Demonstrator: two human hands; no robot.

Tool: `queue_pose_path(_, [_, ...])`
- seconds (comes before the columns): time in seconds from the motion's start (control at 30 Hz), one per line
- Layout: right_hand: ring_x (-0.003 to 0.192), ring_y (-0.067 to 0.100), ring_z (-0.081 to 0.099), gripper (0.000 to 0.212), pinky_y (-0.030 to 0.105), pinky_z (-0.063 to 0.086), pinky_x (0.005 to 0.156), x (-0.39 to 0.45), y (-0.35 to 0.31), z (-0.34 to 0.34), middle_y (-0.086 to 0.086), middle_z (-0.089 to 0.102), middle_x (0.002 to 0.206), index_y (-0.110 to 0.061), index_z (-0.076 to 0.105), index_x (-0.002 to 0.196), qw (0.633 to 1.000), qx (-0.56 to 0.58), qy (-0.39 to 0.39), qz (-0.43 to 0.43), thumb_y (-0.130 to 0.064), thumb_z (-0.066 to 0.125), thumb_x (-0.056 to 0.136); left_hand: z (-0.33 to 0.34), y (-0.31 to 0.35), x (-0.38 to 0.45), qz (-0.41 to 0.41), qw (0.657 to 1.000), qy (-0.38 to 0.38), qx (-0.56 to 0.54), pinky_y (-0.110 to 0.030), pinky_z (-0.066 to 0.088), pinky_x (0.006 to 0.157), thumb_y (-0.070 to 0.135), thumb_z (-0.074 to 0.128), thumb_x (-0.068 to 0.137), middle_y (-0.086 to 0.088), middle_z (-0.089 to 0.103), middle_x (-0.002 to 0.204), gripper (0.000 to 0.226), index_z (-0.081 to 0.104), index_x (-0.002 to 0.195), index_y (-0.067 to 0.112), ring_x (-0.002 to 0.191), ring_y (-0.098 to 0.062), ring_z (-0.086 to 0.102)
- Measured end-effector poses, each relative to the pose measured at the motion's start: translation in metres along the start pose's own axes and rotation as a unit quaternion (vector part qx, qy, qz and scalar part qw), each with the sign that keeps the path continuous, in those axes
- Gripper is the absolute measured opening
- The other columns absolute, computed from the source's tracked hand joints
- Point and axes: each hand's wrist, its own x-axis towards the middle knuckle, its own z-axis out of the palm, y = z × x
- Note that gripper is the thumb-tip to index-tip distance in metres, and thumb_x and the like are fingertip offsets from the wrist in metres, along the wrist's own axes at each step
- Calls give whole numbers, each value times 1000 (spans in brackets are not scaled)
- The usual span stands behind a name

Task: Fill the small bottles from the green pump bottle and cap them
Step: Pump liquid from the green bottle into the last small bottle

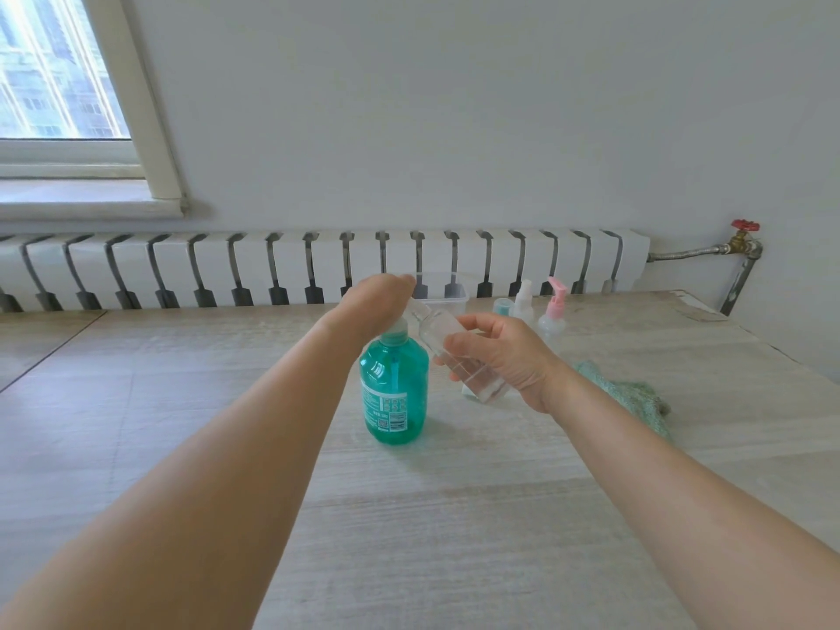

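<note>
At table centre, left hand (372,302) presses flat on green pump bottle (394,393); at 3 o'clock, right hand (504,356) grips tilted clear bottle (459,356).

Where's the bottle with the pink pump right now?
The pink-pump bottle stands far right on the table, beside a white spray bottle, beyond the right hand.
</note>
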Motion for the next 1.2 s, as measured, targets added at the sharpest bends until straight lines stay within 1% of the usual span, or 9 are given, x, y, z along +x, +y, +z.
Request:
queue_pose_path(0.2, [80, 21, 68, 33, 35, 57, 77, 1, -3, -1, 7, 72, 97, -16, 63, 111, 1000, -1, 2, -10, -28, 70, 81, 2, -4, 8, 63, 996, 36, 60, -43, 36, 104, 33, 28, 98, -15, 51, 132, 47, 52, 126, 4, 122, -31, 46])
queue_pose_path(0.37, [79, 20, 69, 33, 34, 57, 75, 3, -2, 0, 5, 72, 96, -16, 63, 109, 1000, 1, 0, -11, -29, 71, 80, 0, 1, -1, 16, 1000, 8, -17, -41, 37, 104, 32, 30, 98, -15, 51, 132, 45, 52, 126, 4, 122, -31, 47])
queue_pose_path(0.47, [75, 16, 70, 31, 28, 56, 67, 6, 0, 0, 4, 73, 96, -18, 64, 108, 1000, 4, -3, -11, -30, 71, 80, 2, 4, -5, -15, 998, 3, -61, -35, 44, 98, 15, 46, 94, -14, 54, 125, 32, 50, 124, 5, 111, -28, 54])
queue_pose_path(0.6, [71, 13, 70, 30, 24, 53, 60, 8, 2, -1, 3, 73, 95, -20, 63, 108, 1000, -1, -6, -5, -30, 70, 81, 5, 5, -3, -10, 1000, 16, -18, -31, 46, 93, 3, 51, 89, -13, 55, 121, 35, 50, 124, 7, 102, -25, 55])
queue_pose_path(0.8, [72, 16, 69, 28, 30, 54, 69, 9, 7, 0, 5, 73, 93, -19, 64, 107, 1000, 7, -13, -5, -29, 70, 81, 8, 4, 1, 2, 999, -19, 40, -33, 42, 97, 2, 56, 86, -12, 49, 132, 48, 44, 132, 10, 116, -28, 51])
queue_pose_path(0.97, [74, 17, 69, 33, 30, 56, 72, 6, 4, -1, 7, 73, 95, -16, 64, 111, 1000, -1, -12, -5, -29, 71, 81, 7, 7, -6, 0, 999, -10, 53, -32, 45, 94, 3, 63, 82, -12, 52, 129, 51, 45, 130, 9, 112, -27, 54])
queue_pose_path(1.07, [74, 17, 69, 31, 28, 56, 69, 3, 3, -1, 7, 73, 95, -17, 64, 109, 1000, -7, -6, -8, -30, 70, 82, 9, 5, -5, -17, 1000, 0, -21, -28, 46, 84, 6, 62, 84, -12, 56, 121, 43, 47, 125, 7, 102, -24, 57])
queue_pose_path(1.13, [76, 19, 68, 30, 30, 57, 72, 1, 0, -1, 7, 72, 96, -17, 63, 109, 1000, -7, -3, -10, -29, 70, 82, 8, 2, -3, -36, 998, 7, -60, -28, 46, 81, 18, 52, 92, -10, 58, 114, 26, 50, 116, 8, 96, -23, 57])
queue_pose_path(1.2, [79, 21, 68, 31, 33, 56, 75, -1, -3, -1, 7, 72, 97, -17, 63, 110, 1000, 1, 4, -17, -28, 70, 82, 5, 3, -6, -74, 986, 21, -149, -31, 47, 74, 34, 38, 96, -7, 58, 98, 29, 52, 104, 10, 87, -22, 56])
